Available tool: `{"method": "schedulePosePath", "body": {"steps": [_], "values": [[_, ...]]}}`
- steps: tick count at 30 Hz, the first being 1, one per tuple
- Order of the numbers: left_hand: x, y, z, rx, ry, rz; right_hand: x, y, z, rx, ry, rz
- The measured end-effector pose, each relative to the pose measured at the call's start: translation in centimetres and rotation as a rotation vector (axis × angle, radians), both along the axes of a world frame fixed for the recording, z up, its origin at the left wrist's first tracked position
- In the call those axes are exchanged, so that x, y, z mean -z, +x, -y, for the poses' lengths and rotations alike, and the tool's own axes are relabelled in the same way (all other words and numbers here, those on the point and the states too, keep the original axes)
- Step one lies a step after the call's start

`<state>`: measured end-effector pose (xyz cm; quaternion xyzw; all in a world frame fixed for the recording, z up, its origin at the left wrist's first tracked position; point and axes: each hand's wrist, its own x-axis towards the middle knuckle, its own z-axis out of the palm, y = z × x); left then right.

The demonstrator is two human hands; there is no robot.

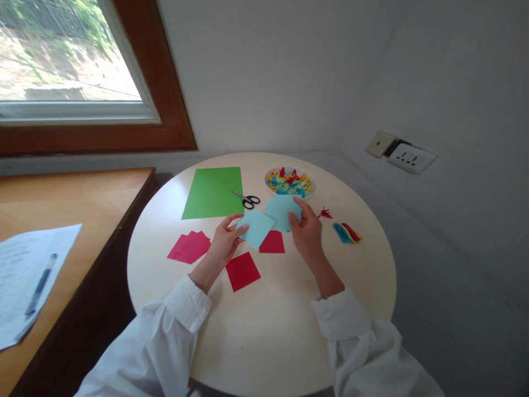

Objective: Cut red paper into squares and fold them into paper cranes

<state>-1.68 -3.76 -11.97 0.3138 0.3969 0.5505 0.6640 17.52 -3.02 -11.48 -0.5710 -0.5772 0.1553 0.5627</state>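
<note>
Pinched between the thumb and fingers of my left hand (pixel 225 238) is a light blue paper square (pixel 257 227), tilted above the table. My right hand (pixel 306 229) grips several light blue paper sheets (pixel 281 212), slightly fanned, just beside it. Below them, a red paper square (pixel 243 271) lies flat near my left wrist, and another red paper piece (pixel 273 242) shows partly under the blue sheets. Left of my left hand rests a spread of pink paper squares (pixel 188 247). Black-handled scissors (pixel 248 201) lie beyond my hands, partly on a green sheet (pixel 215 192).
A white bowl (pixel 268 187) of small colourful folded paper pieces stands at the back of the round white table (pixel 264 342). To the right are a red folded paper piece (pixel 325 213) and fanned coloured strips (pixel 347 232). A wooden desk (pixel 103 190) holds papers and a pen (pixel 41 284).
</note>
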Motion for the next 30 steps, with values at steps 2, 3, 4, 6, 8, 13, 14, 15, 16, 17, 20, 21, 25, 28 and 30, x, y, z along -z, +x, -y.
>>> {"method": "schedulePosePath", "body": {"steps": [2, 3, 4, 6, 8, 13, 14, 15, 16, 17, 20, 21, 25, 28, 30], "values": [[0.0, 0.0, -0.1, -0.016, 0.009, 0.016, 0.2, -0.9, 0.3, -0.118, 0.012, 0.063], [0.0, 0.0, -0.1, -0.024, 0.015, 0.021, 0.3, -1.4, 0.4, -0.179, 0.012, 0.068], [0.0, 0.0, -0.1, -0.032, 0.022, 0.023, 0.4, -1.8, 0.5, -0.226, 0.005, 0.044], [0.0, 0.0, -0.1, -0.044, 0.035, 0.003, 0.6, -2.4, 0.6, -0.295, -0.040, -0.045], [0.0, 0.0, 0.0, -0.060, 0.048, -0.052, 0.5, -2.7, 0.7, -0.335, -0.092, -0.142], [-0.4, 0.2, 0.4, -0.072, 0.082, -0.148, 0.4, -2.9, 0.8, -0.349, -0.158, -0.254], [-0.4, 0.3, 0.4, -0.072, 0.076, -0.140, 0.5, -2.9, 0.8, -0.335, -0.170, -0.265], [-0.5, 0.3, 0.4, -0.073, 0.064, -0.130, 0.5, -2.8, 0.7, -0.315, -0.179, -0.276], [-0.5, 0.3, 0.4, -0.071, 0.048, -0.121, 0.6, -2.8, 0.6, -0.290, -0.187, -0.286], [-0.4, 0.3, 0.4, -0.060, 0.031, -0.115, 0.7, -2.8, 0.6, -0.263, -0.191, -0.298], [-0.1, 0.3, 0.4, 0.010, 0.002, -0.129, 0.6, -2.6, 0.4, -0.202, -0.190, -0.355], [0.0, 0.3, 0.3, 0.030, 0.001, -0.143, 0.5, -2.6, 0.4, -0.198, -0.194, -0.384], [0.4, 0.2, 0.2, 0.050, 0.017, -0.181, 0.5, -2.5, 0.3, -0.240, -0.232, -0.521], [0.5, 0.1, 0.0, 0.048, 0.027, -0.165, 0.6, -2.5, 0.2, -0.300, -0.252, -0.620], [0.4, 0.0, 0.0, 0.053, 0.033, -0.150, 0.7, -2.4, 0.2, -0.354, -0.284, -0.677]]}}
